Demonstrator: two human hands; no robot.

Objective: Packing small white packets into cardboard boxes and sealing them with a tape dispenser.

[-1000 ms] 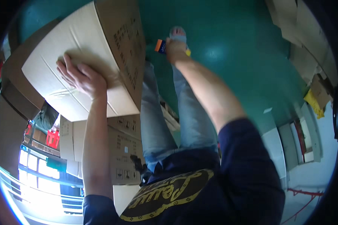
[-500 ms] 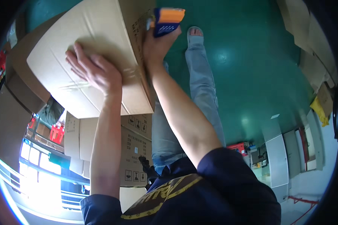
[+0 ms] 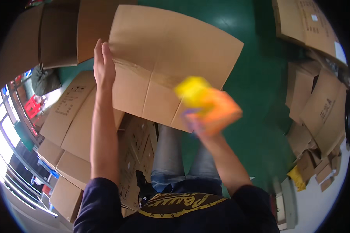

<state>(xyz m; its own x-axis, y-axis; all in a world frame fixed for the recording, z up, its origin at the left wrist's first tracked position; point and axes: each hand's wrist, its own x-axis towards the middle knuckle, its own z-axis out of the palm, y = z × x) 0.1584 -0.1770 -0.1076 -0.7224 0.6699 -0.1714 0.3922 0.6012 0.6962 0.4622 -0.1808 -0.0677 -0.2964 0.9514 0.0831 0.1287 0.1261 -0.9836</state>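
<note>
A large brown cardboard box (image 3: 171, 46) stands in front of me, a broad plain face toward me with creases across it. My left hand (image 3: 105, 70) lies along the box's left edge, fingers stretched out and holding nothing. In my right hand (image 3: 202, 131) is an orange tape dispenser (image 3: 221, 110) with a yellow roll-like part, over the box's lower right part. Motion smears the dispenser and the fingers around it. Whether it touches the cardboard I cannot tell.
Stacked cartons (image 3: 72, 112) stand to my left, and more brown boxes (image 3: 60, 35) at the far left. Flattened cardboard (image 3: 319, 112) leans along the right side near a yellow bag (image 3: 296, 178). The floor (image 3: 247, 128) is green. A red stool (image 3: 33, 108) stands far left.
The box has turned and shifted right in view. My left hand went from flat on its face to its left edge. My right hand brought the dispenser from the far side toward me.
</note>
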